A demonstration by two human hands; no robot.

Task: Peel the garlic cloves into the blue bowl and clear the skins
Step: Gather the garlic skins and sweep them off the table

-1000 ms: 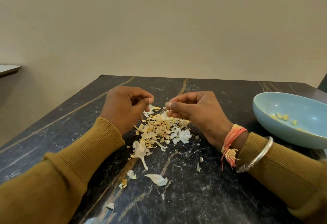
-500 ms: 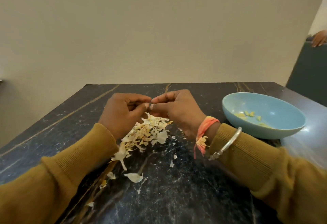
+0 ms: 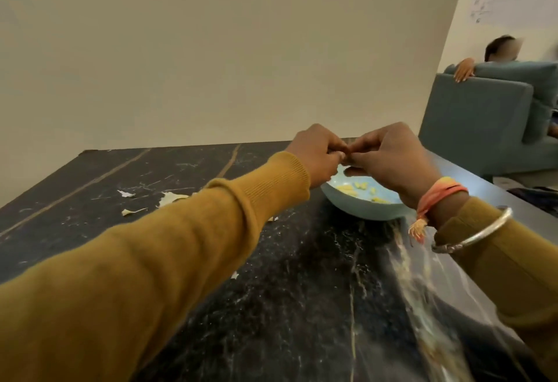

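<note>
Peeling: left hand (image 3: pixel 314 155) and right hand (image 3: pixel 389 161) pinch together (hidden garlic clove, presumably) above shallow pale-blue bowl (image 3: pixel 362 210); next, release downward.

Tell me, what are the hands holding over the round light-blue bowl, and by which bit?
Cannot tell. The left hand and right hand press curled fingertips together above the round light-blue bowl, but the fingers hide whatever sits between them.

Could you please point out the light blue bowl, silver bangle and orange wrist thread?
light blue bowl (image 3: pixel 362 211): head view, near outer wall.
silver bangle (image 3: pixel 483 235): head view, front curve.
orange wrist thread (image 3: pixel 440 193): head view, wrapped band.
</note>
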